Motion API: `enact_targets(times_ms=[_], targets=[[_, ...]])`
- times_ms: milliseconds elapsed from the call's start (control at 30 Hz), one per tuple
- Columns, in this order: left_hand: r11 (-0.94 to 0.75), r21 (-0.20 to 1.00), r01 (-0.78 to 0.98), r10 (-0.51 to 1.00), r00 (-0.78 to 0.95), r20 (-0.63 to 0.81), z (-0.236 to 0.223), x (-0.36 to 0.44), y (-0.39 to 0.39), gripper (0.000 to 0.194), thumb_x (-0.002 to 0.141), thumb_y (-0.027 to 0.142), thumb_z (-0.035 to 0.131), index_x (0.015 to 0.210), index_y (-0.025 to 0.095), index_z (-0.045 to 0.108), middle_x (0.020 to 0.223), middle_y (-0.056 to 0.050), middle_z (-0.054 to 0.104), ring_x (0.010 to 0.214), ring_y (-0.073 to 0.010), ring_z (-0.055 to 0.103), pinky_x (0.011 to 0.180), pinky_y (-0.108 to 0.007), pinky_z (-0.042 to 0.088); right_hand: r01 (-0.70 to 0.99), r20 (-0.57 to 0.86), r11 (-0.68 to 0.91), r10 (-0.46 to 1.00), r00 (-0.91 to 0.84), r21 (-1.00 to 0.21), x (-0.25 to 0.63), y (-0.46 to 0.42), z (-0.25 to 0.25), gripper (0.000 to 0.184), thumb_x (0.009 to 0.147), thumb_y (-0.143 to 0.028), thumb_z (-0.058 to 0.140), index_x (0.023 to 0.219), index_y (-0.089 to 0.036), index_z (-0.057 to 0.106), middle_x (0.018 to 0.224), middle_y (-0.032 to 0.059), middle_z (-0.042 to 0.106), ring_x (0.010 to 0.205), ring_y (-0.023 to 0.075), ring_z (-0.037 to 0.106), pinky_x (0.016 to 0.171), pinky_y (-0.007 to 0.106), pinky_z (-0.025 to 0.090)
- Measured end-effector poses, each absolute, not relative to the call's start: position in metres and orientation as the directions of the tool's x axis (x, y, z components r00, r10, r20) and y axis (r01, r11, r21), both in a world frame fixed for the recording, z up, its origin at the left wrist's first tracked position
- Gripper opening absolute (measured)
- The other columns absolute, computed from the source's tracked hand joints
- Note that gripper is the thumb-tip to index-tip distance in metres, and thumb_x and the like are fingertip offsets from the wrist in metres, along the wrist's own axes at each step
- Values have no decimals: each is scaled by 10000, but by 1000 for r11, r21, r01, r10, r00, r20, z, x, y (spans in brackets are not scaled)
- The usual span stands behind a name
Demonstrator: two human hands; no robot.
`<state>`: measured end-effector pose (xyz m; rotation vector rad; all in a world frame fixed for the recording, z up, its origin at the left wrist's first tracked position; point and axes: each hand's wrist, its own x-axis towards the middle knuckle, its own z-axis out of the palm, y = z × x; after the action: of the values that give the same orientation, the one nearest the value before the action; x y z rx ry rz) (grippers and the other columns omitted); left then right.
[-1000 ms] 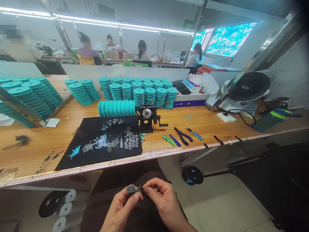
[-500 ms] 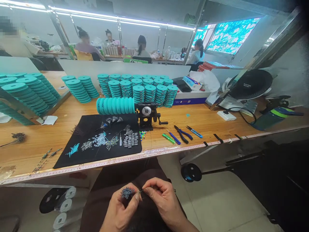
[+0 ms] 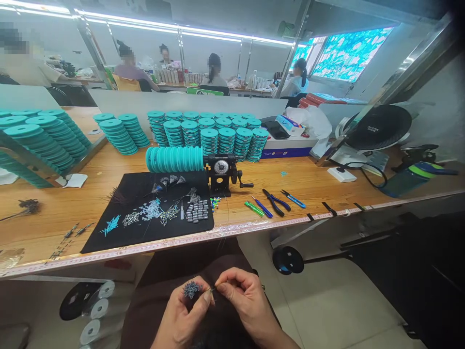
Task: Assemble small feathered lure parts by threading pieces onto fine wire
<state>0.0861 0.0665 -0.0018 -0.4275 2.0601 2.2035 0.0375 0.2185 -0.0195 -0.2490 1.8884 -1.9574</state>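
Over my lap, my left hand (image 3: 187, 308) is closed round a bunch of small grey-blue pieces (image 3: 191, 290), whose tips stick up past the curled fingers. Between its thumb and forefinger a thin line (image 3: 212, 289) is pinched, with a small dark bit on it that is too fine to make out. My right hand (image 3: 241, 295) is closed too, its thumb and forefinger pinching the same line close beside the left thumb. The fingertips of both hands nearly meet. Most of the bunch is hidden inside my left palm.
A black mat (image 3: 138, 237) on the bench holds small sorted parts. Behind it stands a hand-cranked winder (image 3: 221, 169) with turquoise spools (image 3: 174, 159). Pliers (image 3: 273, 202), a blue cutter (image 3: 293, 198) and a green tube (image 3: 254, 209) lie rightward. Stacked spools (image 3: 225, 132) line the back; people sit beyond.
Hardly anything differs. Both hands keep their pinch on the thin line, with only a slight shift of the fingertips.
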Motion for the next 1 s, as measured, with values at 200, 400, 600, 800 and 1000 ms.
enact_targets(times_ms=[200, 400, 600, 800, 1000], targets=[[-107, 961, -256, -105, -958, -267, -5, 86, 67, 371, 768, 504, 653, 609, 180, 569, 582, 33, 444, 584, -135, 354, 583, -242, 330, 190, -151, -49, -430, -890, -980, 38, 219, -17, 291, 808, -438, 730, 748, -155, 705, 618, -11, 568, 559, 101, 423, 514, 211, 324], [-284, 889, -360, 3, -927, -375, -12, 87, 68, 411, 731, 555, 683, 630, 184, 537, 562, 55, 387, 537, -108, 286, 496, -223, 261, 224, -171, -69, -444, -879, -972, 40, 217, -14, 300, 783, -450, 755, 758, -152, 733, 603, -1, 597, 544, 107, 447, 524, 220, 350], [-277, 898, -343, -11, -933, -359, -10, 87, 68, 389, 723, 513, 695, 604, 177, 539, 568, 50, 388, 573, -117, 302, 525, -224, 272, 214, -165, -65, -434, -886, -975, 39, 220, -20, 265, 802, -417, 751, 759, -157, 725, 563, -50, 435, 539, 83, 308, 501, 224, 235], [-265, 897, -353, -28, -927, -373, -9, 87, 68, 393, 702, 512, 708, 585, 180, 533, 551, 51, 372, 565, -118, 292, 519, -227, 261, 198, -156, -52, -431, -889, -979, 38, 222, -27, 288, 809, -430, 736, 764, -147, 712, 582, -43, 423, 555, 94, 304, 509, 245, 212], [-306, 881, -361, -32, -921, -388, -7, 88, 70, 411, 689, 534, 718, 590, 184, 528, 544, 58, 361, 555, -114, 276, 509, -227, 247, 188, -153, -36, -441, -884, -982, 39, 222, -25, 298, 810, -443, 727, 749, -152, 710, 581, -41, 419, 561, 101, 307, 516, 247, 226]])
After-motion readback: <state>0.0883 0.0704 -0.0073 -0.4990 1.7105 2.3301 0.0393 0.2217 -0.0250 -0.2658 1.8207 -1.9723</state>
